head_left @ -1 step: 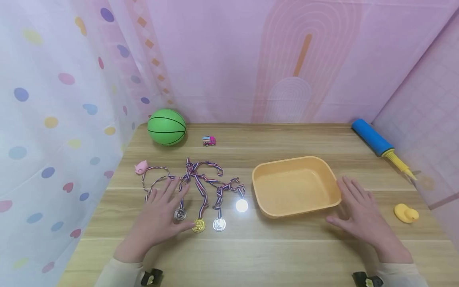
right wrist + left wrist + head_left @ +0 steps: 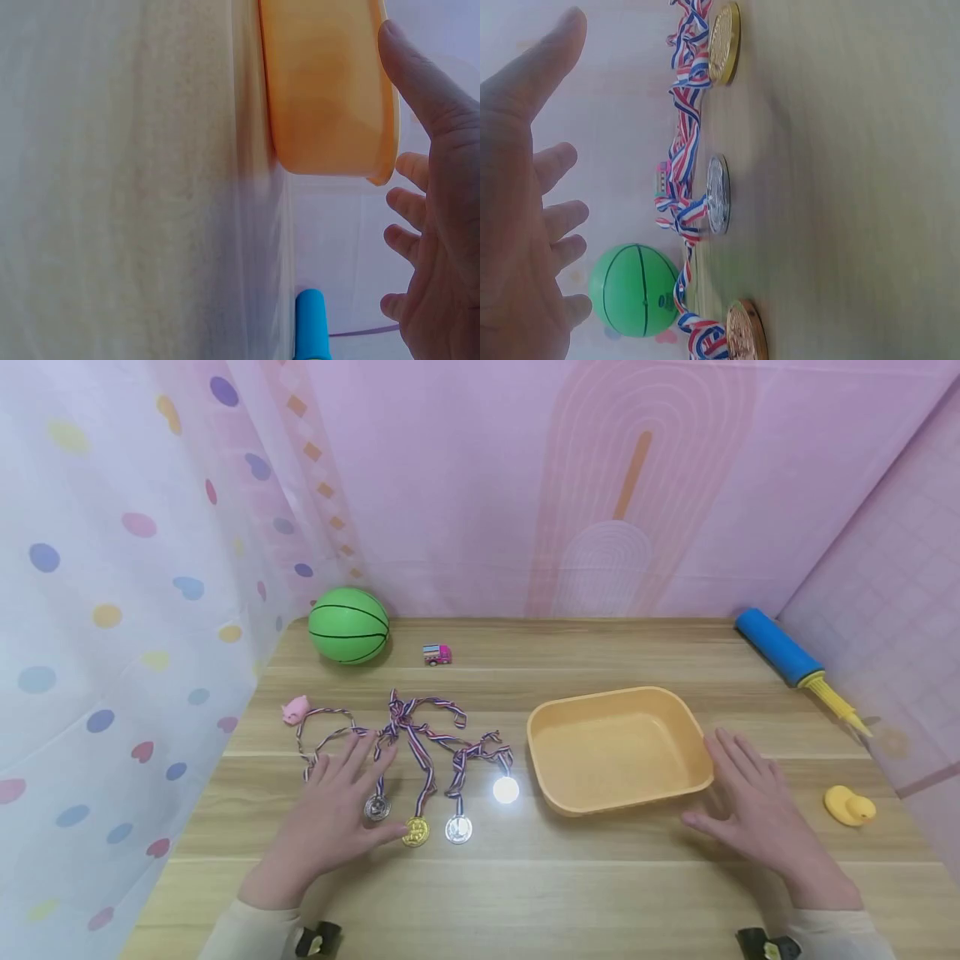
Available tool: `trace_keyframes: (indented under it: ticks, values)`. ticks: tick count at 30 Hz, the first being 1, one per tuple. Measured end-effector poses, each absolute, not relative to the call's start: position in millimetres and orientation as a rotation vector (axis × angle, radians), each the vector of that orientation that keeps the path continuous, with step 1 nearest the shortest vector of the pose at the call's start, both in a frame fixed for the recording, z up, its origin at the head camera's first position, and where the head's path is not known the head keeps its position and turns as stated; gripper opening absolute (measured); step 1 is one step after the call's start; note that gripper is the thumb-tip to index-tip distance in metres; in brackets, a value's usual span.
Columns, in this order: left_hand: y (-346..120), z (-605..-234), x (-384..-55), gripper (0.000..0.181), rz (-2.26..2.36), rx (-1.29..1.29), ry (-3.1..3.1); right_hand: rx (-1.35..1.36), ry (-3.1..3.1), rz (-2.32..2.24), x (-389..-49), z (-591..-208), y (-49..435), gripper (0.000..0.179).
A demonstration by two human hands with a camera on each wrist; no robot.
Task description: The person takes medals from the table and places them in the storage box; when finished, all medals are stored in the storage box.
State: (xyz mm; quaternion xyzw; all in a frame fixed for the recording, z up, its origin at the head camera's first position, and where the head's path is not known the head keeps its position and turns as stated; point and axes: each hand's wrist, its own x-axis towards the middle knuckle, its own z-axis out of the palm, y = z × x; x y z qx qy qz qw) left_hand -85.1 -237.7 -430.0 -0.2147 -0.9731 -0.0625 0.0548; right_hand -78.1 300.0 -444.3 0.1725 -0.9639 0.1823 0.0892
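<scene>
My left hand (image 2: 337,806) hovers palm down over several medals, fingers spread and holding nothing. Near its thumb lies a gold medal (image 2: 416,832), with a dark silver medal (image 2: 377,807) beside it. A bright silver medal (image 2: 459,829) and a glaring white one (image 2: 506,790) lie further right. Their striped ribbons (image 2: 401,718) are tangled together. In the left wrist view a bronze medal (image 2: 744,334) shows, covered by the hand in the head view. My right hand (image 2: 761,814), fingers extended, is at the right end of an orange plastic basin (image 2: 618,752) with nothing inside.
A green ball (image 2: 348,626) and a small toy truck (image 2: 437,654) stand at the back left. A pink toy pig (image 2: 296,710) sits by the ribbons. On the right are a blue and yellow hand pump (image 2: 795,660) and a yellow rubber duck (image 2: 849,807). Curtains border the table.
</scene>
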Motion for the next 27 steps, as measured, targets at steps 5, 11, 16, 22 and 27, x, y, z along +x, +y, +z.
trace_keyframes:
  ticks: [5, 11, 16, 22, 27]
  values:
    - [-234.6, -429.4, -85.0, 0.106, -0.192, -0.662, -2.941, 0.510, -2.868, 0.536, -78.2, -443.9, 299.3, 0.111]
    - [-224.8, -427.4, -84.1, 0.106, -0.213, -0.699, -2.909, 0.504, -2.852, 0.573, -79.4, -442.2, 298.6, 0.110]
    - [-197.6, -425.1, -84.2, 0.096, -0.312, -0.747, -2.882, 0.522, -2.798, 0.687, -86.5, -443.3, 302.2, 0.100]
    - [-135.8, -427.8, -89.3, 0.079, -0.685, -0.730, -2.869, 0.492, -2.800, 0.982, -107.5, -442.6, 308.8, 0.066]
    - [-88.8, -435.1, -97.4, 0.068, -1.064, -0.600, -2.880, 0.324, -2.798, 1.223, -130.0, -446.0, 313.8, 0.047]
